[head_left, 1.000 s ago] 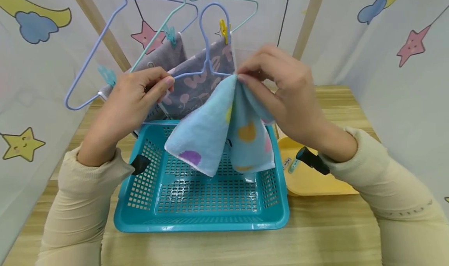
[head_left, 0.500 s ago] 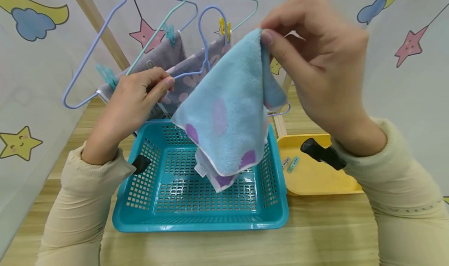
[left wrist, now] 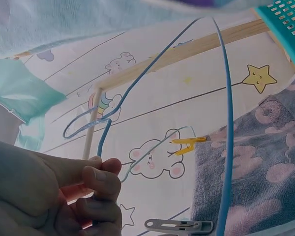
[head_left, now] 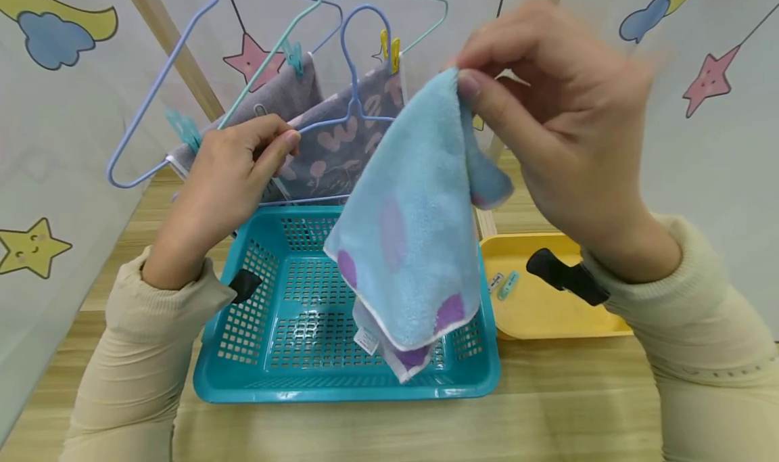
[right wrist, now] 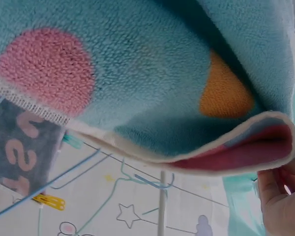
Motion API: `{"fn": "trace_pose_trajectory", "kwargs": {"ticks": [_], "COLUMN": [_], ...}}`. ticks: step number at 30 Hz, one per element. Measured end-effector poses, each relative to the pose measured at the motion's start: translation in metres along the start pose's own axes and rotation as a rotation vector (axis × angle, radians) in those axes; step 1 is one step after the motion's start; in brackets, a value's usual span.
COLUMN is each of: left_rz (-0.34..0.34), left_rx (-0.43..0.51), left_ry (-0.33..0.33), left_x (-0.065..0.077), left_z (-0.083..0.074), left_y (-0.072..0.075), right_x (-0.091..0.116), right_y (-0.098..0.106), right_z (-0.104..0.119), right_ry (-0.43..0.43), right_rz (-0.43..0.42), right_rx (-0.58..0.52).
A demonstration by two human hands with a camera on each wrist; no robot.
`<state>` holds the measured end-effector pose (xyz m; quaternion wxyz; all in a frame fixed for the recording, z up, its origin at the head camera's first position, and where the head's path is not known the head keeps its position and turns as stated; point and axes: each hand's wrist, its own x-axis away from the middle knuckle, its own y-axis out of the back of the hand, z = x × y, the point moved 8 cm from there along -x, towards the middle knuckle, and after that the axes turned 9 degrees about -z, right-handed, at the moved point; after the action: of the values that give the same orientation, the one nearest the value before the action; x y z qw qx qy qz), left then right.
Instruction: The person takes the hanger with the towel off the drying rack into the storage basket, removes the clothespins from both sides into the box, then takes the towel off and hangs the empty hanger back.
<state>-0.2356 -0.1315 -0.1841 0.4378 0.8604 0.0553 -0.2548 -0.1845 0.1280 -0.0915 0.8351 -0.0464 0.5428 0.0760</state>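
Observation:
My left hand (head_left: 228, 168) grips one shoulder of a light blue hanger (head_left: 325, 123), its hook pointing up. In the left wrist view, the fingers of that left hand (left wrist: 49, 191) are curled by the hanger wire (left wrist: 229, 123). Thumb and fingers of my right hand (head_left: 560, 124) pinch the top of a light blue towel (head_left: 414, 218) with purple spots. It hangs folded over the basket, a white label low on its left. The right wrist view has the towel (right wrist: 147, 73) close up, with pink and orange spots, and the right hand (right wrist: 280, 201) at its edge.
Below is a teal basket (head_left: 347, 396). To its right, a yellow tray (head_left: 566, 313) carries small clothespins (head_left: 508, 285). Behind, grey patterned towels (head_left: 331, 157) hang from a mint hanger (head_left: 292, 29) and a lilac hanger (head_left: 164, 76), with a yellow clip (head_left: 394, 53) and teal clips (head_left: 293, 57).
My right hand has lifted the towel from beside the hanger up and to the right, then sunk slightly. The towel has turned and spread. My left hand stays on the hanger.

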Motion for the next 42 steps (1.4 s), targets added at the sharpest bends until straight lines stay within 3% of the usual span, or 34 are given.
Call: {"fn": "trace_pose_trajectory", "kwargs": {"ticks": [6, 11, 18, 33, 42], "left_rz": [-0.029, -0.049, -0.058, -0.068, -0.077], "left_rx": [-0.009, -0.015, -0.017, -0.008, -0.012], "left_ry": [-0.011, -0.014, -0.017, -0.025, -0.016], "left_x": [0.002, 0.002, 0.001, 0.000, -0.001], "left_z": [-0.003, -0.004, -0.004, -0.005, -0.004], "left_y": [0.003, 0.006, 0.008, 0.006, 0.004], "right_x": [0.016, 0.030, 0.039, 0.055, 0.073], "right_y": [-0.015, -0.020, -0.029, -0.023, 0.002], "right_z": [0.000, -0.013, -0.020, -0.038, -0.063], "right_ry": [0.012, -0.032, -0.020, -0.091, -0.231], "right_rz": [0.165, 0.235, 0.325, 0.366, 0.341], "right_rx": [0.103, 0.115, 0.276, 0.337, 0.360]}}
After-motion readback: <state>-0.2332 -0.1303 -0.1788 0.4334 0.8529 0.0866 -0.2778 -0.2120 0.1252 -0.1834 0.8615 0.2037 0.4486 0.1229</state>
